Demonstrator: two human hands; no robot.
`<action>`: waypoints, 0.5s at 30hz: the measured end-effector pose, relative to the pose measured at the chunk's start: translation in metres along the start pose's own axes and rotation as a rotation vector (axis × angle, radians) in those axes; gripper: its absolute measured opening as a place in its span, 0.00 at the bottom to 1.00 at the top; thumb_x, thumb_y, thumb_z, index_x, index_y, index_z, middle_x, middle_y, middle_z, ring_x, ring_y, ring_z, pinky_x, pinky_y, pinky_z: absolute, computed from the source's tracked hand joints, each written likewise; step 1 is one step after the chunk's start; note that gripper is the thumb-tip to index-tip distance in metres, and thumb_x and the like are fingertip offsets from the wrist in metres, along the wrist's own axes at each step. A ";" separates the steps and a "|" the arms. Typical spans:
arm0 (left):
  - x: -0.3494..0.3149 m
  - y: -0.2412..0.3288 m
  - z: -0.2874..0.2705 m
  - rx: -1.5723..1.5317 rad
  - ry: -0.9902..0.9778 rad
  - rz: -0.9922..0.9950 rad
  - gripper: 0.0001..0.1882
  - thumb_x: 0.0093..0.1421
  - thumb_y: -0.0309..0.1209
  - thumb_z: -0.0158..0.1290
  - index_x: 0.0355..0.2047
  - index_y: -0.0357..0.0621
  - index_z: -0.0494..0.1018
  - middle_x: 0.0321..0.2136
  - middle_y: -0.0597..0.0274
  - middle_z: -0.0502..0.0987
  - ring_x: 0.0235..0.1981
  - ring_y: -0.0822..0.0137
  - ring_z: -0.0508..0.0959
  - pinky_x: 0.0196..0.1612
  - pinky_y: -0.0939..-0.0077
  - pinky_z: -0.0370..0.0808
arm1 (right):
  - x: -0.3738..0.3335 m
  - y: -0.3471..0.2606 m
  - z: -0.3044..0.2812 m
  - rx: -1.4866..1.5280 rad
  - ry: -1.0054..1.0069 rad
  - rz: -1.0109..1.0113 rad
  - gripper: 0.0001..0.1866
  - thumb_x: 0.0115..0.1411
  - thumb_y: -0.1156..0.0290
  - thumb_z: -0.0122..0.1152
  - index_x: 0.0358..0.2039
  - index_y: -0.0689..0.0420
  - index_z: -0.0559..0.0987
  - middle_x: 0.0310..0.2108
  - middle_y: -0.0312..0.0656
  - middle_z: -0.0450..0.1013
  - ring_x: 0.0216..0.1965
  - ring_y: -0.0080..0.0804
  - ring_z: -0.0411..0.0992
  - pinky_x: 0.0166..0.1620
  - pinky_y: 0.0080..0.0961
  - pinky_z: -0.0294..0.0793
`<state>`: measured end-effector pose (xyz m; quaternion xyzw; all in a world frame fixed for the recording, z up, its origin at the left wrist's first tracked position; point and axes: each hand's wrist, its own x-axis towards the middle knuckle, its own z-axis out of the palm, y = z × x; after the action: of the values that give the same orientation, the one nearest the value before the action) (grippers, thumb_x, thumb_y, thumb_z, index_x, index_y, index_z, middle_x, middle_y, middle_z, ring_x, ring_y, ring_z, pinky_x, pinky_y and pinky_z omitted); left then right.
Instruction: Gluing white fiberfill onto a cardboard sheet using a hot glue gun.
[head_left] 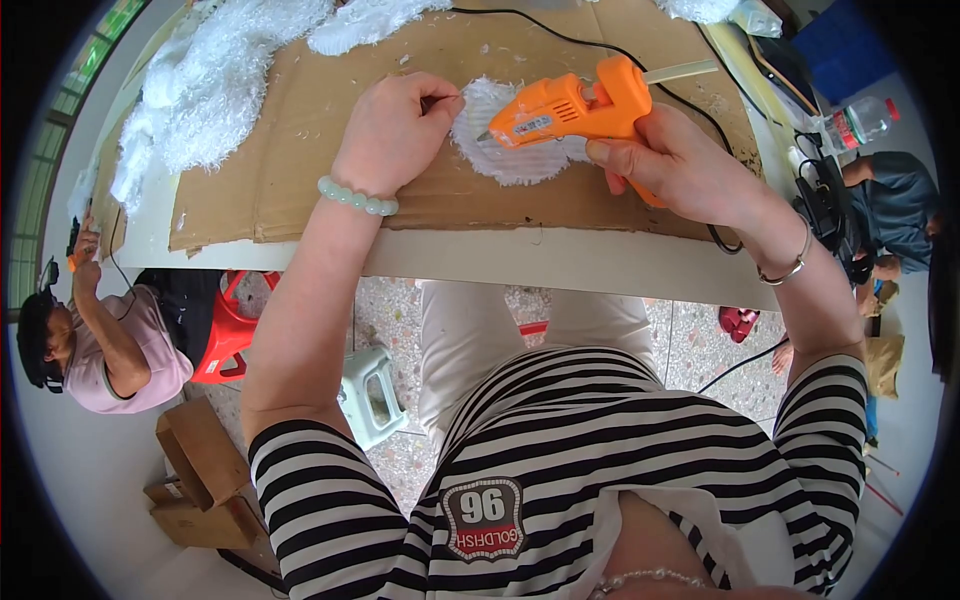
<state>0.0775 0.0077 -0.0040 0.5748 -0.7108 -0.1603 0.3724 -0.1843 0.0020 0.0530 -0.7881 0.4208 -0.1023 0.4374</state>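
Observation:
An orange hot glue gun (572, 108) is gripped in my right hand (680, 165), its nozzle pointing left and a pale glue stick (682, 72) jutting from its back end. Below the nozzle lies a roundish white piece of fringed, ribbed fabric (510, 165), flat on the cardboard; the gun covers part of it. My left hand (398, 125) is closed in a pinch at the upper left edge of that fabric. Its fingertips are partly hidden, and a bracelet of pale green beads rings the wrist.
Brown cardboard (310, 190) covers the white table (480, 255). Fluffy white fabric (215, 90) is heaped at the far left. A black cord (560, 35) runs behind the gun. A plastic bottle (862, 122) lies at the right. Other people (120, 345) sit at both sides.

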 end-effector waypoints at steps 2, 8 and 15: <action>0.000 -0.001 0.000 -0.007 -0.001 -0.004 0.08 0.53 0.30 0.54 0.29 0.38 0.78 0.24 0.53 0.78 0.27 0.55 0.78 0.33 0.68 0.74 | -0.001 0.001 0.000 -0.005 0.029 -0.048 0.19 0.62 0.57 0.53 0.24 0.62 0.73 0.17 0.34 0.66 0.19 0.21 0.61 0.24 0.22 0.62; 0.001 -0.003 0.001 -0.024 -0.002 -0.008 0.08 0.53 0.30 0.54 0.29 0.38 0.78 0.23 0.53 0.78 0.26 0.56 0.78 0.32 0.68 0.74 | -0.004 -0.001 -0.003 -0.022 0.007 -0.058 0.18 0.62 0.58 0.53 0.26 0.62 0.73 0.18 0.34 0.67 0.19 0.21 0.62 0.25 0.22 0.62; 0.000 0.000 -0.001 -0.018 -0.006 -0.027 0.08 0.53 0.30 0.55 0.29 0.38 0.78 0.24 0.53 0.78 0.26 0.56 0.77 0.33 0.68 0.74 | -0.010 -0.012 -0.016 -0.027 -0.055 0.016 0.14 0.63 0.60 0.52 0.32 0.60 0.73 0.20 0.31 0.67 0.21 0.17 0.60 0.25 0.17 0.60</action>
<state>0.0780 0.0076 -0.0033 0.5804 -0.7025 -0.1734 0.3735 -0.1917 0.0034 0.0740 -0.7929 0.4165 -0.0715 0.4389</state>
